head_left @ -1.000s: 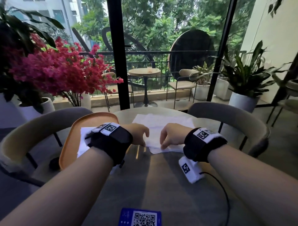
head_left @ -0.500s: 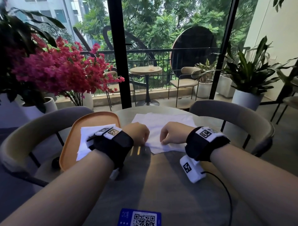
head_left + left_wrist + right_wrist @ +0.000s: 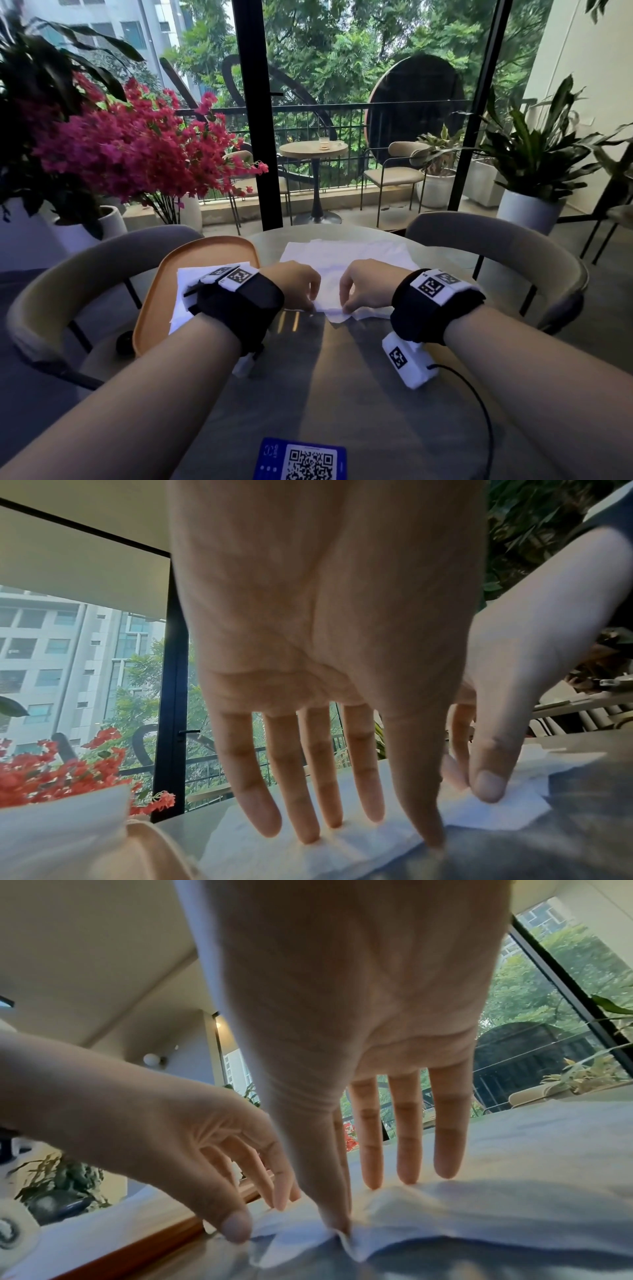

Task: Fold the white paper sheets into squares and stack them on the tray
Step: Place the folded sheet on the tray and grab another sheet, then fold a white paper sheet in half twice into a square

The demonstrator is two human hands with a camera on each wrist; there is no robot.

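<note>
On the round table (image 3: 342,377) both hands work the near edge of the loose white paper sheets (image 3: 346,260), which lie spread across the table's far half, just right of the orange tray (image 3: 161,291). The left hand (image 3: 294,284) reaches down with its fingers (image 3: 308,791) nearly straight and slightly spread; the fingertips press onto the paper's near left edge, and the thumb comes down at the very border of the sheet. Whether that thumb is pinching the paper or only pressing it cannot be told. The right hand (image 3: 366,284) has its thumb and forefinger brought together on the paper's near corner, which is raised into a small crumpled peak between them (image 3: 342,1234); its other three fingers (image 3: 407,1137) stay extended, tips resting on the sheet behind. The two hands sit close together, not touching. A folded white sheet (image 3: 186,294) already lies on the tray, partly hidden by the left wrist band. A blue QR card (image 3: 301,459) rests at the table's near edge.
</note>
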